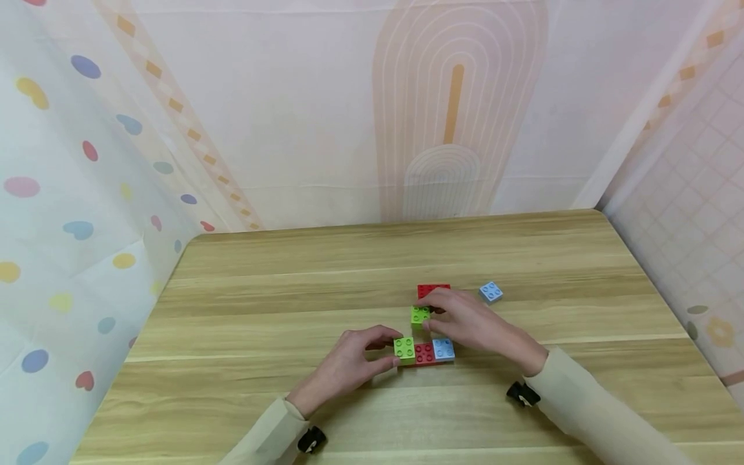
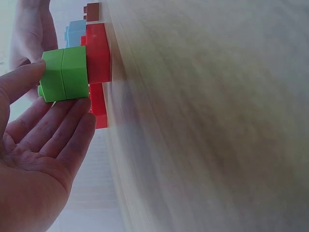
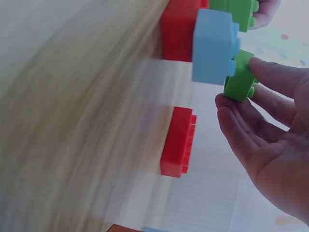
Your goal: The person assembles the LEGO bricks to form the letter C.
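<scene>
My left hand [image 1: 354, 361] pinches a pair of stacked green blocks [image 2: 64, 74] between thumb and fingers. They sit at the left end of a long red brick [image 1: 424, 353], whose right end carries a light blue block [image 1: 444, 349]. In my right hand [image 1: 465, 320], a single green block [image 3: 240, 76] is pinched between thumb and fingertips, held in the air just behind that brick. Beyond it, another red brick [image 1: 434, 290] lies on the table, partly covered by the right hand in the head view.
To the right and farther back, a loose light blue block [image 1: 491, 292] lies on the wooden table [image 1: 261, 290]. A brown brick [image 2: 92, 12] shows at the top of the left wrist view. Patterned cloth [image 1: 290, 116] hangs behind the table and at its sides.
</scene>
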A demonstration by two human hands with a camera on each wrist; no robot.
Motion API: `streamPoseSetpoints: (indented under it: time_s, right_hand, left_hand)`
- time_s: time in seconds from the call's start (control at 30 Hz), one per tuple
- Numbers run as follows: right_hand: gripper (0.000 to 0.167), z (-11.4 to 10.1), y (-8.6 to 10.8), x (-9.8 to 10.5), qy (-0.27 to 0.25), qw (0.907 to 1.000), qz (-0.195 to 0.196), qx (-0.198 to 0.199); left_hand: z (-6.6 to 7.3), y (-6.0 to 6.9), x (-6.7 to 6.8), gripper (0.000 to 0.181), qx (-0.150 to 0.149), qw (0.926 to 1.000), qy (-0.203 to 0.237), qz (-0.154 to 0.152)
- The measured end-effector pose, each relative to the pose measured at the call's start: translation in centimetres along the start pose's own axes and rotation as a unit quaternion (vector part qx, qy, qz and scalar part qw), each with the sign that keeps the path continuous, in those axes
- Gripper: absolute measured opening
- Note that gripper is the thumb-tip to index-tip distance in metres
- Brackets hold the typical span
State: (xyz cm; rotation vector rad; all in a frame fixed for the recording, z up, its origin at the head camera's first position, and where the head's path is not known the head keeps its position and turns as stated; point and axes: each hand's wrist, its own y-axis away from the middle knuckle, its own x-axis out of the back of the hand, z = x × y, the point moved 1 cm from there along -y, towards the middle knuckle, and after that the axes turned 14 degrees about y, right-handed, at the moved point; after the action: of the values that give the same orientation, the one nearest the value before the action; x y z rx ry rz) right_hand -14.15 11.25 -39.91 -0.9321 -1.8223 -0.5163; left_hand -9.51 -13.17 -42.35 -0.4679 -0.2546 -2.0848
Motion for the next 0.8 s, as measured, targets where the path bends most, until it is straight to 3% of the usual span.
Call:
streamPoseSetpoints:
  time_s: [0.3, 0.8]
  right_hand:
    - [0.037, -0.7, 0.6, 0.3, -0.011, 0.9992, 0.025, 0.028]
    - [0.038, -1.8, 1.3, 0.3, -0.049, 0.9976, 0.037, 0.032]
  left_hand:
    - [0.0, 0.1, 0.0, 0.032, -0.001, 1.0, -0.002, 0.001]
    - [0.0, 0.1, 0.0, 0.033, -0.002, 1.0, 0.005, 0.002]
